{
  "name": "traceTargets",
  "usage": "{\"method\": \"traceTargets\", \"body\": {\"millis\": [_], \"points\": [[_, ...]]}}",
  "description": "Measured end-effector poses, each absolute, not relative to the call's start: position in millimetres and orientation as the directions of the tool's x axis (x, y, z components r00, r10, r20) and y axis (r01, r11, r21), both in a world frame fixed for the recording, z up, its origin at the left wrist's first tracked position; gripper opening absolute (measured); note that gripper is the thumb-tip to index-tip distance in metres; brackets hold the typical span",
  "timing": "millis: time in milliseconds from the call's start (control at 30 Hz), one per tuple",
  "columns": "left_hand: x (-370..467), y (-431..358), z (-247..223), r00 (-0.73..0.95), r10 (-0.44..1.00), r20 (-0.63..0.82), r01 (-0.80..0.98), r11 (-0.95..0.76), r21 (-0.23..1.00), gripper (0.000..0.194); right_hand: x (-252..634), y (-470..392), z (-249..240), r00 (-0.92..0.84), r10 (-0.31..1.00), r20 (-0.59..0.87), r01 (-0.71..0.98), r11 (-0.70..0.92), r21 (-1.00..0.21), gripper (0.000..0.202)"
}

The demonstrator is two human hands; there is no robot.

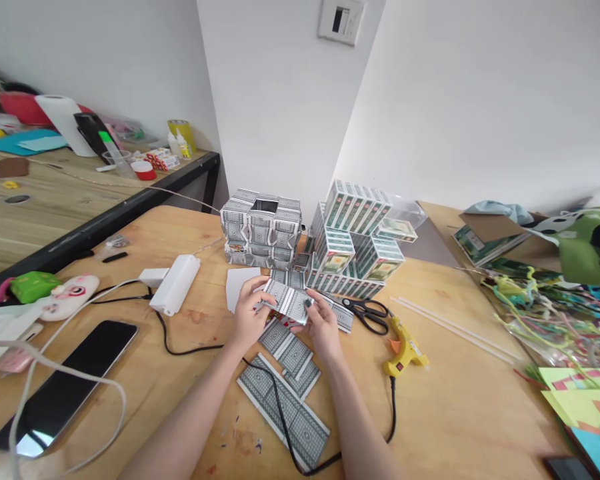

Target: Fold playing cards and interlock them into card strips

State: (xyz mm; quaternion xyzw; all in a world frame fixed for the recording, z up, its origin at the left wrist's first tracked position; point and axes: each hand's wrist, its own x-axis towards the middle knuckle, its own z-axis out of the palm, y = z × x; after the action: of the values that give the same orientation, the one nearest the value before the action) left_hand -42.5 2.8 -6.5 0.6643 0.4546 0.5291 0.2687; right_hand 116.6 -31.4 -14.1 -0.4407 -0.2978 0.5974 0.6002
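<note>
Forearms (195, 407) extend forward; left hand (250, 313) and right hand (323, 322) grip opposite ends of a patterned panel (289, 300). Print on stacked boxes (357, 208): illegible.

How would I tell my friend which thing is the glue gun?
On the wooden table, find the stack of green-and-white boxes. In front of it, on the right, the glue gun lies beside the black scissors. Unlike them, it's bright yellow, with an orange trigger.
</note>
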Motion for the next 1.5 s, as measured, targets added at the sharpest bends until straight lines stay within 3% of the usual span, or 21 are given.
{"method": "traceTargets", "body": {"millis": [100, 200, 267, 467, 667, 833, 1000, 1167, 1300, 1400, 1500], "points": [[-43, 0, -6, 0.102, 0.918, 0.384, 0.154, -0.396, 0.905, 0.029, 117, -31, -16, 0.116, 0.984, -0.138, -0.416, -0.078, -0.906, 0.041], [-42, 1, -9, 0.126, 0.959, 0.253, -0.060, -0.247, 0.967, 0.046, 118, -30, -16, 0.146, 0.984, -0.102, -0.396, -0.036, -0.918, 0.036], [-40, 2, -12, 0.091, 0.983, 0.159, -0.112, -0.149, 0.982, 0.046, 118, -30, -16, 0.131, 0.987, -0.090, -0.381, -0.034, -0.924, 0.034], [-34, 3, -16, 0.058, 0.986, 0.156, 0.082, -0.161, 0.984, 0.037, 119, -32, -15, 0.083, 0.992, -0.098, -0.334, -0.065, -0.940, 0.032], [-31, -3, -15, 0.154, 0.987, 0.051, 0.024, -0.055, 0.998, 0.034, 123, -35, -15, 0.072, 0.990, -0.124, -0.269, -0.101, -0.958, 0.030], [-29, -6, -12, 0.194, 0.968, 0.161, 0.147, -0.191, 0.971, 0.034, 122, -34, -18, 0.139, 0.990, -0.035, -0.099, -0.022, -0.995, 0.027], [-27, -8, -9, 0.299, 0.938, 0.174, 0.170, -0.231, 0.958, 0.037, 122, -32, -20, 0.014, 1.000, -0.015, 0.004, -0.015, -1.000, 0.023], [-32, -2, -9, 0.052, 0.960, 0.275, 0.148, -0.280, 0.949, 0.037, 122, -32, -17, -0.021, 0.999, -0.035, 0.089, -0.033, -0.996, 0.026], [-41, 6, -11, -0.169, 0.958, 0.230, 0.103, -0.215, 0.971, 0.037, 122, -33, -17, 0.054, 0.998, -0.033, 0.097, -0.039, -0.995, 0.030], [-45, 10, -12, -0.240, 0.955, 0.176, 0.091, -0.158, 0.983, 0.038, 123, -32, -17, 0.137, 0.990, 0.013, 0.129, -0.005, -0.992, 0.028], [-46, 11, -15, -0.241, 0.957, 0.161, 0.076, -0.147, 0.986, 0.037, 126, -34, -15, 0.194, 0.978, 0.081, 0.284, 0.023, -0.958, 0.023]]}}
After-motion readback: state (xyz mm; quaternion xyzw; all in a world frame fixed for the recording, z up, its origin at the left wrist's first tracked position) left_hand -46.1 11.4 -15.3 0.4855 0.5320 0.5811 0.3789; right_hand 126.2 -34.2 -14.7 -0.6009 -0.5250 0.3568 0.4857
